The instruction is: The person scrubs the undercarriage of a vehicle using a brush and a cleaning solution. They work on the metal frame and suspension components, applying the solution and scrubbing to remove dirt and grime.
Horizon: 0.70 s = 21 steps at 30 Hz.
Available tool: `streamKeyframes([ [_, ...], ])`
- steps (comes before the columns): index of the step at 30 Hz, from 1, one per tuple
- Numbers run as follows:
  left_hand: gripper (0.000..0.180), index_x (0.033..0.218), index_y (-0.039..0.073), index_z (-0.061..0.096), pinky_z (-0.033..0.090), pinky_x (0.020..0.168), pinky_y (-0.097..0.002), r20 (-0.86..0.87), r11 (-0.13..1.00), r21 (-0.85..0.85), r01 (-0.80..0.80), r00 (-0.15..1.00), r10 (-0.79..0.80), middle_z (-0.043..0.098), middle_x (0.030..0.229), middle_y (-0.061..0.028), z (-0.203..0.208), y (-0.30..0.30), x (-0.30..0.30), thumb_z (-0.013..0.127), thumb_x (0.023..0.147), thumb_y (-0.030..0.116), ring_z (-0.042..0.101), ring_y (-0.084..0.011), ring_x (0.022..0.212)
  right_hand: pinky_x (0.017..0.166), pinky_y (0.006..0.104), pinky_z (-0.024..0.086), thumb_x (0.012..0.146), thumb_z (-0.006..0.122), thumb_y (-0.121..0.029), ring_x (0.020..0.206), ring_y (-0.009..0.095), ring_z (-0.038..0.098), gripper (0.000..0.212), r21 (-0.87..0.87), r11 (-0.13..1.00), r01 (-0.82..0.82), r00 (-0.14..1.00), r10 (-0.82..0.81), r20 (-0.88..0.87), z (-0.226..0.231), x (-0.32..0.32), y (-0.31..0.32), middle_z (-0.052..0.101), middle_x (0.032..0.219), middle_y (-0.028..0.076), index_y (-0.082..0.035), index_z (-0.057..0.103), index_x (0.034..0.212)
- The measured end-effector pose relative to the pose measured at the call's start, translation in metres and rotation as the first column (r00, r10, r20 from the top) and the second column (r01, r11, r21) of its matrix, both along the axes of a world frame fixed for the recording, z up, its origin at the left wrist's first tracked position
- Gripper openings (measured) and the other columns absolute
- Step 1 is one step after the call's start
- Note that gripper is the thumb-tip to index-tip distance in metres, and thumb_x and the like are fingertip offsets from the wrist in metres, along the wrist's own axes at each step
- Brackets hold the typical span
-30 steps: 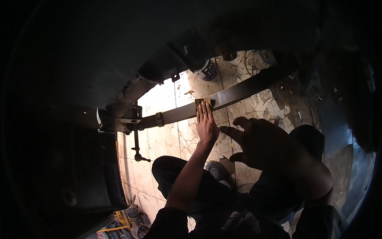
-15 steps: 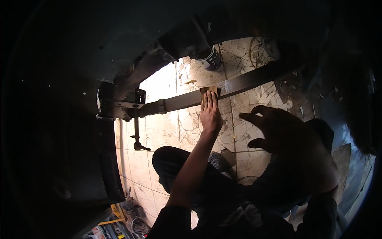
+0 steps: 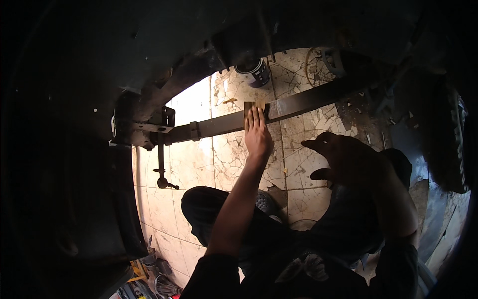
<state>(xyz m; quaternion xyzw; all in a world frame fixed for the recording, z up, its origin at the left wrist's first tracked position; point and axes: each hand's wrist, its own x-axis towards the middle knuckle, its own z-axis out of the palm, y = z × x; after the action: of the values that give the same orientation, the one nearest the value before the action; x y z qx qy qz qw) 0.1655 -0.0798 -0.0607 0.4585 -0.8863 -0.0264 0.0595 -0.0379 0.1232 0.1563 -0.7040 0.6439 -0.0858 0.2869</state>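
My left hand (image 3: 258, 135) lies with its fingers stretched over a small brown sheet, likely sandpaper (image 3: 248, 107), pressing it against a long flat metal bar that looks like a vehicle's leaf spring (image 3: 219, 125). The palm side and most of the sheet are hidden under the fingers. Right of that, my right hand (image 3: 343, 159) hangs in the air over my knee. Its thumb and fingers are spread, with nothing visible between them, though it is in deep shadow. A clamp band (image 3: 194, 130) wraps the bar to the left of the sheet.
Dark vehicle bodywork (image 3: 149, 55) surrounds the bar overhead and at the left. A paint can (image 3: 256, 74) stands behind the bar on the cracked tile floor (image 3: 298, 164). A rod with a ball end (image 3: 162, 182) hangs at left. Tools (image 3: 159, 279) lie lower left.
The whole view has shifted slightly, so the bar and can appear further left. My left hand stays pressed on the sheet at about the same spot. My right hand remains raised, its fingers slightly closer together.
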Motion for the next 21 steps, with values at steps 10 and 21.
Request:
streamKeyframes([
  [10,0.085,0.161,-0.002,0.022,0.011,0.129,-0.0420,-0.016,0.998,-0.030,-0.048,0.999,0.048,0.022,0.170,-0.0197,0.003,-0.008,-0.016,0.054,0.083,-0.002,0.016,-0.0318,0.159,0.103,0.0439,0.054,0.090,0.076,-0.039,0.122,0.032,0.065,0.072,-0.028,0.999,0.018,0.999,-0.016,0.051,0.005,-0.017,-0.015,0.057,0.143,0.018,-0.012,0.048,0.151],
  [21,0.095,0.160,-0.004,0.022,0.011,0.129,-0.0425,-0.143,0.986,0.122,-0.113,0.981,0.130,0.019,0.170,-0.0225,0.013,0.030,-0.023,0.063,0.075,0.008,0.016,-0.0341,0.159,0.099,0.0439,0.056,0.092,0.075,-0.039,0.114,0.037,0.067,0.067,-0.098,0.995,0.037,0.995,-0.027,0.099,0.009,-0.018,0.002,0.063,0.131,0.020,-0.007,0.052,0.146],
])
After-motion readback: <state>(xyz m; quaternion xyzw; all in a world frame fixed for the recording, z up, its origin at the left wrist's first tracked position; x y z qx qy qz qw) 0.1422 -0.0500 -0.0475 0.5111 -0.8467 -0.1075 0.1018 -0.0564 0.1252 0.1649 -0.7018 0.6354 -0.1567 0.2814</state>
